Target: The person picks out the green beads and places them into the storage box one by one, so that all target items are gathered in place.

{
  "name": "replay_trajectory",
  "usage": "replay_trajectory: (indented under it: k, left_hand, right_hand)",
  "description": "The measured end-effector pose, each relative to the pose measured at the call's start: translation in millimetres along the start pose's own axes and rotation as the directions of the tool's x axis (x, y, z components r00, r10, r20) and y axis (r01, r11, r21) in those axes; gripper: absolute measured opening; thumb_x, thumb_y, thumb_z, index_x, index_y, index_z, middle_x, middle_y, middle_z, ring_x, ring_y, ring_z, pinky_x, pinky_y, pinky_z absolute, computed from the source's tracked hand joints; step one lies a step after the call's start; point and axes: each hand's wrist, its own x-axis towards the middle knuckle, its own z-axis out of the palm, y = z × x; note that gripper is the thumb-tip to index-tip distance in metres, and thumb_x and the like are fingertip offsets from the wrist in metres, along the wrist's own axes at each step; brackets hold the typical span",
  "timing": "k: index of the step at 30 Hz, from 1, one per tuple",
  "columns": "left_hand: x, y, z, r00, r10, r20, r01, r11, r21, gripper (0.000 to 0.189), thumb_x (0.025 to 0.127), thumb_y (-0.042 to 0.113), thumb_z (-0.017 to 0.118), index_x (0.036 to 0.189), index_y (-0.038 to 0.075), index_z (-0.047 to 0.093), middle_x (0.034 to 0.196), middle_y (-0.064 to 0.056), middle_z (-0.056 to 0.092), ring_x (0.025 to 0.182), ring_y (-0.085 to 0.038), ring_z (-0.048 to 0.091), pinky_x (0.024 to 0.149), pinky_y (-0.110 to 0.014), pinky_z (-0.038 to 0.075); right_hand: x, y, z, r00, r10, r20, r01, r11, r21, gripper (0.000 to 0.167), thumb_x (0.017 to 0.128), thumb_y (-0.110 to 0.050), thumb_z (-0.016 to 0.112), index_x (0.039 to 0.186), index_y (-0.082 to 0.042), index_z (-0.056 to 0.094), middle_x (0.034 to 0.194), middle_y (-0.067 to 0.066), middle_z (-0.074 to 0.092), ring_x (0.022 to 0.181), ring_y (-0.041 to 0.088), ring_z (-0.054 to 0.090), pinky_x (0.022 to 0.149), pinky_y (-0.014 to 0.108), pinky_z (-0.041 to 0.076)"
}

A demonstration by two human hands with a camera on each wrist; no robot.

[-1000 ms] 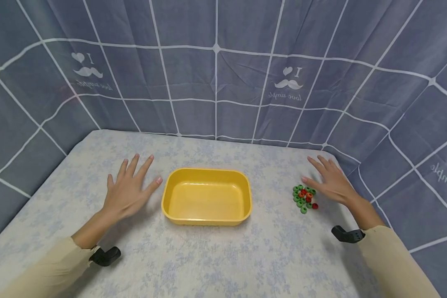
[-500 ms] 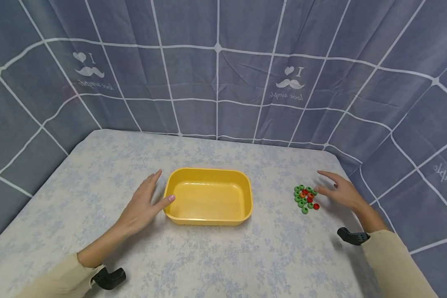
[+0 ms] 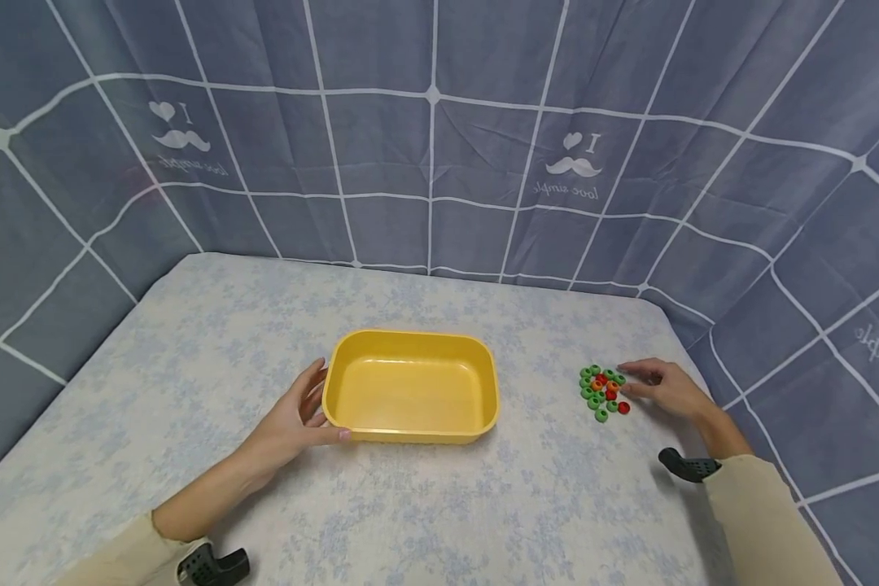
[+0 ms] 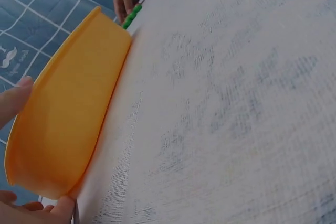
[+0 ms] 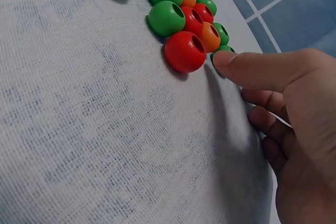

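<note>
A yellow plastic tray (image 3: 410, 436) stands upright on the table. My left hand (image 3: 287, 430) grips its left end: the thumb lies along the front rim, the fingers bend at the left side. In the left wrist view the thumb (image 4: 17, 98) meets the rim and the fingers (image 4: 58, 212) reach the tray's base. Right of the tray lies a cluster of round beads (image 3: 594, 403), green, red and orange, with holes. My right hand (image 3: 666, 391) is at the cluster's right edge, fingers loosely bent. Its thumb (image 5: 257, 69) is by a green bead; touching, I cannot tell.
A pale cloth with blue flowers (image 3: 439, 521) covers the table. Blue-grey curtains with white grid lines (image 3: 381, 146) hang behind and at both sides. A black device (image 3: 214, 566) is worn at the left wrist, another (image 3: 688, 466) at the right.
My left hand has moved right from beside the tray and taken hold of its left end. The right hand has come down and nearer the viewer, its spread fingers now bent beside the beads.
</note>
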Motion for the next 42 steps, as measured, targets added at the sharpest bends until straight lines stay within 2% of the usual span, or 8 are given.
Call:
replay_trajectory:
  k: [4, 9, 13, 17, 21, 27, 35, 42]
  left_hand:
    - [0.4, -5.1, -0.5, 0.998, -0.011, 0.068, 0.018, 0.994, -0.104, 0.112, 0.088, 0.005, 0.083, 0.167, 0.010, 0.005, 0.172, -0.013, 0.005, 0.155, -0.035, 0.013, 0.108, -0.021, 0.038]
    - [0.0, -7.7, -1.3, 0.997, 0.001, 0.079, 0.011, 0.987, -0.158, 0.106, 0.089, 0.002, 0.081, 0.167, 0.010, 0.010, 0.171, -0.013, 0.009, 0.155, -0.036, 0.016, 0.107, -0.019, 0.040]
    - [0.3, -7.4, -1.9, 0.997, -0.004, 0.079, 0.017, 0.986, -0.165, 0.104, 0.088, 0.002, 0.081, 0.167, 0.010, 0.013, 0.170, -0.014, 0.012, 0.154, -0.037, 0.019, 0.106, -0.020, 0.042]
    - [0.7, -7.4, -2.6, 0.996, -0.006, 0.084, 0.020, 0.986, -0.167, 0.103, 0.089, 0.002, 0.081, 0.167, 0.010, 0.014, 0.170, -0.014, 0.014, 0.153, -0.037, 0.022, 0.105, -0.021, 0.043]
    - [0.5, -7.6, -3.2, 0.997, -0.008, 0.083, 0.021, 0.986, -0.164, 0.102, 0.089, 0.002, 0.081, 0.166, 0.011, 0.015, 0.170, -0.013, 0.014, 0.153, -0.037, 0.023, 0.105, -0.022, 0.044]
    - [0.0, -7.8, -3.9, 0.997, -0.006, 0.076, 0.019, 0.987, -0.158, 0.103, 0.088, 0.002, 0.082, 0.166, 0.010, 0.016, 0.170, -0.014, 0.015, 0.152, -0.038, 0.025, 0.104, -0.023, 0.045]
    - [-0.5, -8.0, -4.0, 0.997, -0.016, 0.073, 0.027, 0.987, -0.157, 0.103, 0.089, 0.003, 0.082, 0.166, 0.010, 0.015, 0.170, -0.015, 0.014, 0.153, -0.038, 0.022, 0.104, -0.023, 0.046]
    - [-0.2, -6.3, -3.5, 0.997, -0.018, 0.073, 0.029, 0.988, -0.153, 0.103, 0.088, 0.002, 0.082, 0.166, 0.009, 0.014, 0.170, -0.015, 0.013, 0.153, -0.038, 0.022, 0.103, -0.023, 0.047]
  right_hand:
    - [1.5, 4, 2, 0.999, -0.030, -0.029, 0.029, 0.999, -0.027, 0.042, 0.097, -0.019, 0.076, 0.131, 0.005, 0.067, 0.132, 0.027, 0.060, 0.119, 0.044, 0.055, 0.093, 0.054, 0.048]
    - [3.9, 5, 5, 0.994, -0.083, -0.078, 0.076, 0.993, -0.087, 0.032, 0.095, -0.016, 0.078, 0.119, 0.005, 0.074, 0.118, 0.022, 0.065, 0.101, 0.030, 0.059, 0.080, 0.042, 0.051]
    - [4.1, 3, 6, 0.994, -0.060, -0.094, 0.050, 0.993, -0.110, 0.031, 0.096, -0.019, 0.078, 0.117, 0.003, 0.076, 0.115, 0.019, 0.066, 0.095, 0.024, 0.058, 0.072, 0.035, 0.051]
    - [3.8, 0, 3, 0.995, -0.015, -0.100, 0.006, 0.996, -0.088, 0.036, 0.096, -0.023, 0.078, 0.120, 0.003, 0.074, 0.110, 0.017, 0.068, 0.091, 0.023, 0.060, 0.067, 0.032, 0.051]
    - [4.4, -6, 0, 0.994, 0.008, -0.110, -0.015, 0.998, -0.065, 0.040, 0.095, -0.026, 0.079, 0.122, 0.003, 0.073, 0.105, 0.013, 0.070, 0.091, 0.023, 0.062, 0.071, 0.031, 0.052]
    - [10.4, -19, -3, 0.993, -0.023, -0.117, 0.012, 0.996, -0.088, 0.039, 0.096, -0.027, 0.078, 0.122, 0.002, 0.073, 0.106, 0.013, 0.069, 0.096, 0.027, 0.061, 0.077, 0.036, 0.050]
    - [21.8, -42, 0, 0.998, -0.031, -0.061, 0.027, 0.998, -0.059, 0.040, 0.097, -0.028, 0.076, 0.125, 0.001, 0.072, 0.118, 0.017, 0.067, 0.107, 0.034, 0.061, 0.084, 0.041, 0.054]
    - [32.2, -63, 5, 0.997, -0.067, -0.026, 0.066, 0.997, -0.034, 0.036, 0.098, -0.024, 0.074, 0.125, 0.000, 0.072, 0.118, 0.016, 0.068, 0.109, 0.036, 0.062, 0.089, 0.048, 0.054]
